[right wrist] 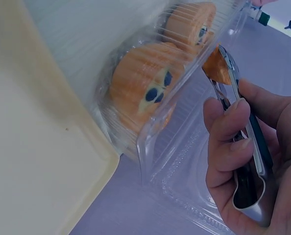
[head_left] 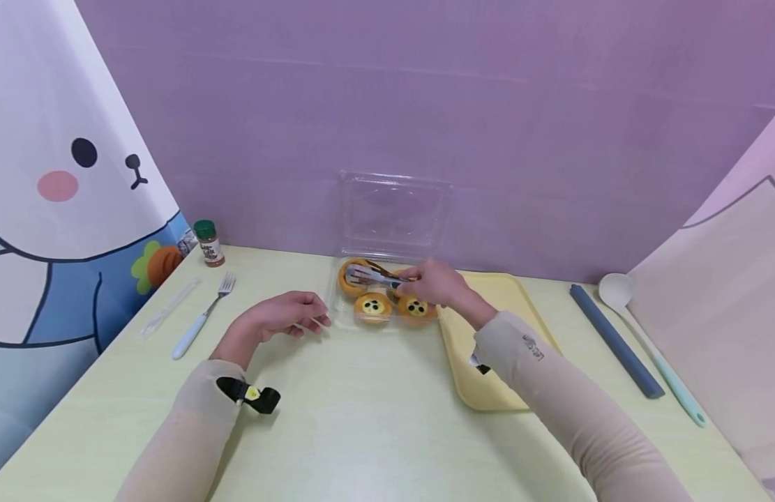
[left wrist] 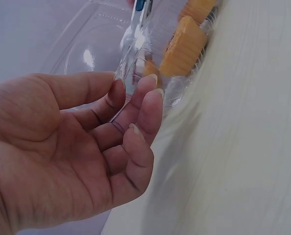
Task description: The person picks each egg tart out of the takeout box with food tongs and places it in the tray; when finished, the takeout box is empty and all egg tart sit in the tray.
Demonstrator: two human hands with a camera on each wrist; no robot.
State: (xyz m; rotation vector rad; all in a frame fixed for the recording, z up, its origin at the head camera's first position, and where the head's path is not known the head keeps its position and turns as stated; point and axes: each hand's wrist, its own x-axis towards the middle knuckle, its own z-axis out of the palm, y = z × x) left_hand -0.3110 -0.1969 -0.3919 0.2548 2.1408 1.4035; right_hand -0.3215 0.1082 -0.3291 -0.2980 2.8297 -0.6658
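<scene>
In the head view a clear plastic container (head_left: 337, 296) lies open, its lid (head_left: 393, 216) raised against the wall. Inside sit a round orange pastry (head_left: 373, 309) and another pastry (head_left: 416, 309), both with dark dots on pale tops. A ring-edged pastry (head_left: 347, 280) lies behind them; one more is partly hidden by my right hand (head_left: 439, 284). That hand grips metal tongs (right wrist: 257, 142), whose tips close around an orange pastry (right wrist: 216, 66) in the right wrist view. At the container's left edge, my left hand (left wrist: 86, 152) pinches the plastic between thumb and index finger, other fingers loosely curled.
A yellow tray (head_left: 487, 376) lies under the right forearm. At right are a dark blue bar (head_left: 616, 341) and a ladle-like spoon (head_left: 651, 348). On the left stand a green-capped spice jar (head_left: 209, 244), a fork (head_left: 205, 317) and a clear wrapped strip (head_left: 169, 309). A purple wall rises behind.
</scene>
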